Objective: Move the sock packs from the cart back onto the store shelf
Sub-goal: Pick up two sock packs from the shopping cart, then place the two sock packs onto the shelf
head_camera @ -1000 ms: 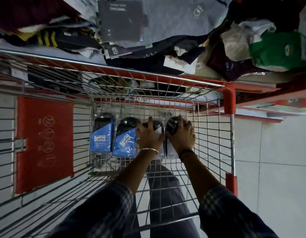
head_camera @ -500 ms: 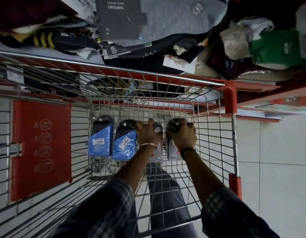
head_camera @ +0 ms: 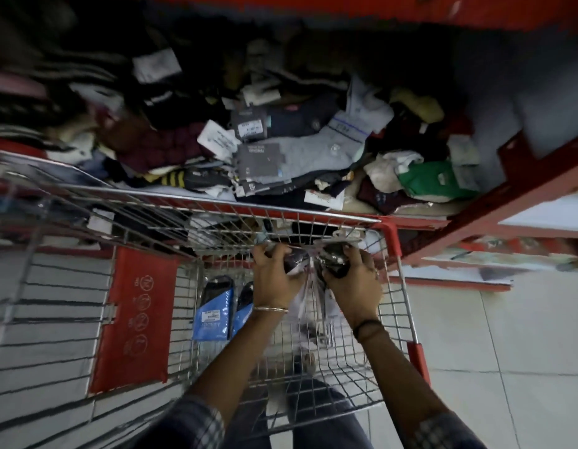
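Note:
My left hand (head_camera: 274, 277) is shut on a sock pack (head_camera: 294, 264) with a dark top and clear wrapper, lifted near the cart's front rim. Beside it my right hand (head_camera: 352, 280) grips another sock pack (head_camera: 333, 259) the same way; both packs are blurred and their wrappers hang down between my wrists. Two blue sock packs (head_camera: 214, 312) stand against the front wall inside the wire cart (head_camera: 216, 202), left of my left wrist. The red store shelf (head_camera: 508, 189) lies just beyond the cart's rim, piled with loose socks.
A heap of mixed socks and tags (head_camera: 281, 140) fills the shelf bin. A red child-seat flap (head_camera: 135, 319) hangs on the cart's left side. Red corner guards (head_camera: 391, 238) mark the cart's right edge. White tiled floor (head_camera: 508, 351) lies to the right.
Both hands have closed on the two right-hand packs and lifted them from the cart floor up toward the front rim. The view has tilted up toward the shelf. The two blue packs stayed put.

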Tool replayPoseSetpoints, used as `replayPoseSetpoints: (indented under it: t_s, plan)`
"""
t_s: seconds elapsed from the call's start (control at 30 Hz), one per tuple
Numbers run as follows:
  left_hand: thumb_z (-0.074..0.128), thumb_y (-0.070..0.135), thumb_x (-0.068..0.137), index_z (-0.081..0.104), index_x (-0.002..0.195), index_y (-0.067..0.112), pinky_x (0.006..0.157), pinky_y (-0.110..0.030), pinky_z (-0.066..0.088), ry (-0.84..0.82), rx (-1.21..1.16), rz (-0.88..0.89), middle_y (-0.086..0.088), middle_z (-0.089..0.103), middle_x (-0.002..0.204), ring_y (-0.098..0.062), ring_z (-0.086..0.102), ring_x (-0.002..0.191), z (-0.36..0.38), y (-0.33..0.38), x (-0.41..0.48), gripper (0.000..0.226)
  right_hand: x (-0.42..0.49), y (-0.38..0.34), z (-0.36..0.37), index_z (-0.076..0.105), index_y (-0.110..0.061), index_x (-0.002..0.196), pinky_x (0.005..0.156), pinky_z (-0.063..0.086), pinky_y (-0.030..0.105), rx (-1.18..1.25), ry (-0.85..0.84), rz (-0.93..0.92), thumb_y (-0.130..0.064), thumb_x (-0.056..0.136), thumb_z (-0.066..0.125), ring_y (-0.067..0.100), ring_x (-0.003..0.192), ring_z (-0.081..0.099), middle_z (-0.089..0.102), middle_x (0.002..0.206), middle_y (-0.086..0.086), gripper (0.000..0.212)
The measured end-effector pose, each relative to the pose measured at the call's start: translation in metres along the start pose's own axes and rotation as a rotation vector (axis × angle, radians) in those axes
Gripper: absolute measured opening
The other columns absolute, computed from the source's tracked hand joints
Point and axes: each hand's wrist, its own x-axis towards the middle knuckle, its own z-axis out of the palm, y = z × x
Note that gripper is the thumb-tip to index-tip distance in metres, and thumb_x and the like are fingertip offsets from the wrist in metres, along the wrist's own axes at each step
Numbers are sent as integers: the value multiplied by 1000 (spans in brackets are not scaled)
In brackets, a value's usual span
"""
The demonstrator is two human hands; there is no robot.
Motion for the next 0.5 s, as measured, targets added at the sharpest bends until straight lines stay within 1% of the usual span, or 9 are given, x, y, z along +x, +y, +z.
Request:
replayPoseSetpoints:
  t_s: [0.07, 0.1, 0.2, 0.3, 0.43, 0.5]
  plan:
    - [85, 17, 57, 58, 98, 12, 81, -39, 48, 75, -5, 49, -23, 38, 123, -39, 43, 110, -20, 15, 3, 49, -1, -13, -19, 51, -19, 121, 68, 53, 40, 24, 47, -52, -34, 69, 78, 35, 92, 61, 49, 126, 11, 60]
    - [86, 17, 57, 58, 97, 13, 82, -39, 48, 106, -5, 74, -22, 38, 122, -39, 42, 111, -28, 22, 3, 49, -2, -19, -28, 51, -19, 119, 67, 53, 39, 30, 70, -76, -34, 69, 78, 35, 91, 61, 49, 125, 11, 59]
    - [86, 16, 56, 56, 94, 12, 81, -33, 43, 220, -5, 148, -22, 40, 118, -36, 43, 108, -61, 49, 3, 48, -3, -42, -61, 52, -19, 119, 66, 52, 38, 50, 160, -139, -40, 68, 78, 33, 92, 61, 51, 121, 12, 61]
    - [83, 16, 58, 52, 90, 11, 81, -28, 38, 345, -45, 233, -18, 38, 116, -33, 44, 104, -93, 78, 7, 45, -3, -65, -95, 53, -17, 117, 62, 52, 38, 93, 271, -203, -42, 65, 80, 34, 89, 61, 52, 116, 12, 63]
    - [84, 16, 58, 50, 90, 12, 86, -34, 43, 468, -102, 367, -20, 36, 117, -36, 43, 106, -133, 114, 16, 46, -2, -94, -140, 54, -16, 110, 59, 53, 35, 154, 422, -316, -42, 62, 82, 29, 87, 60, 52, 114, 10, 60]
    - [84, 17, 58, 50, 90, 12, 87, -34, 44, 525, -123, 432, -20, 37, 116, -35, 43, 107, -151, 132, 20, 47, -1, -108, -162, 55, -16, 108, 57, 53, 36, 187, 498, -360, -41, 62, 83, 28, 85, 60, 53, 113, 10, 59]
